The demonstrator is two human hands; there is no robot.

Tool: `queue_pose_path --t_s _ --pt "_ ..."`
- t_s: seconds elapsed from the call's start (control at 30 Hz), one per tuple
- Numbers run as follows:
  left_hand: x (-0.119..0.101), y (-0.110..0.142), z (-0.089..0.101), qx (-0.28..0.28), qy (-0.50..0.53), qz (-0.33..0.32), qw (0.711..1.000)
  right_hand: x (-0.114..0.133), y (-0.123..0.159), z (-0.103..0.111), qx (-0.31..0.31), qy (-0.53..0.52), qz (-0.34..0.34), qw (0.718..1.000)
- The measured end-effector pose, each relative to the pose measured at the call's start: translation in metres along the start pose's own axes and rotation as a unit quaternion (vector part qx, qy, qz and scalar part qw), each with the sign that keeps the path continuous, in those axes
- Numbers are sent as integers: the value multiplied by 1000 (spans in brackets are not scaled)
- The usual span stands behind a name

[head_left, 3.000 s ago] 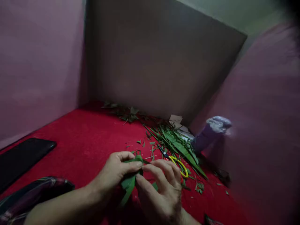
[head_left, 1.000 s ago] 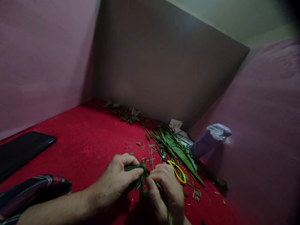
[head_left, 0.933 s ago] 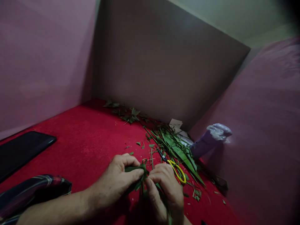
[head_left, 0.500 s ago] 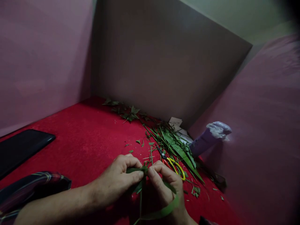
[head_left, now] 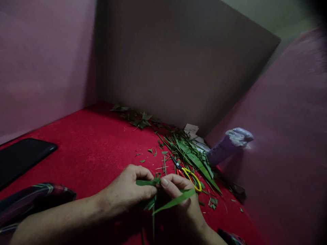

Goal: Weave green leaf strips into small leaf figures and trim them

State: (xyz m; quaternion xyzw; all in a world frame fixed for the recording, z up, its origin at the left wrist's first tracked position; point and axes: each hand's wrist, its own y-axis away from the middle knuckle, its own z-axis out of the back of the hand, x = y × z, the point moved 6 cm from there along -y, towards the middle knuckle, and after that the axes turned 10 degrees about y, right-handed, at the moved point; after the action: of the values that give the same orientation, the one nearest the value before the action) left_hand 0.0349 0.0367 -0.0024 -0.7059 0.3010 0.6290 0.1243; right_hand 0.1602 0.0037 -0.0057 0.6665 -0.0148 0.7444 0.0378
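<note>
My left hand [head_left: 130,189] pinches a small folded bundle of green leaf strips [head_left: 146,183] between thumb and fingers. Close against it, my right hand [head_left: 182,194] is closed, its thumb and index finger pinching the same bundle at its right side. A loose green leaf strip [head_left: 175,201] with a pointed end lies across the front of my right hand. Thin stems hang down below the bundle. Just beyond my right hand, scissors [head_left: 190,177] with yellow and red handles and dark blades rest on the red cloth [head_left: 97,160]. My fingers cover part of the bundle.
A pile of long green leaves [head_left: 194,156] lies beyond the scissors, with leaf scraps around. Leafy sprigs [head_left: 143,119] lie along the back wall. A purple wrapped roll [head_left: 227,148] leans at the right wall beside white cards [head_left: 191,129]. A black phone [head_left: 28,156] lies at left.
My right hand has moved up and in against the bundle, thumb and index now at its right side. The leaf strip hanging by that hand has swung up across it.
</note>
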Motion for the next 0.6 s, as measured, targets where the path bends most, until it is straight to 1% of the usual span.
queue_pose_path --t_s 0.1,0.13,0.17,0.23,0.3,0.37,0.4,0.47,0.53,0.6 --pt "-1 -2 5 -39 -39 -32 998 0 -1 -1 6 -7 -18 1000" --pt "0 -2 5 -45 -42 -36 997 0 -1 -2 6 -5 -19 1000" --pt "0 -2 5 -42 -34 -31 998 1 -1 -2 6 -4 -19 1000" --pt "4 -3 4 -30 1 4 1000 1 -1 -1 3 -6 -13 1000" --pt "6 -3 4 -30 28 35 999 0 -1 -1 7 -11 -10 1000" --pt "5 -2 4 -35 40 43 998 -1 -1 0 13 -7 3 1000" --pt "4 -2 4 -34 47 46 997 0 -1 1 15 2 18 1000" --pt "2 -2 4 -29 62 51 996 6 0 3 5 31 73 997" --pt "2 -1 4 -29 69 57 996 13 4 6 -14 73 139 987" --pt "1 -1 4 -32 70 60 995 19 7 9 -41 117 190 974"
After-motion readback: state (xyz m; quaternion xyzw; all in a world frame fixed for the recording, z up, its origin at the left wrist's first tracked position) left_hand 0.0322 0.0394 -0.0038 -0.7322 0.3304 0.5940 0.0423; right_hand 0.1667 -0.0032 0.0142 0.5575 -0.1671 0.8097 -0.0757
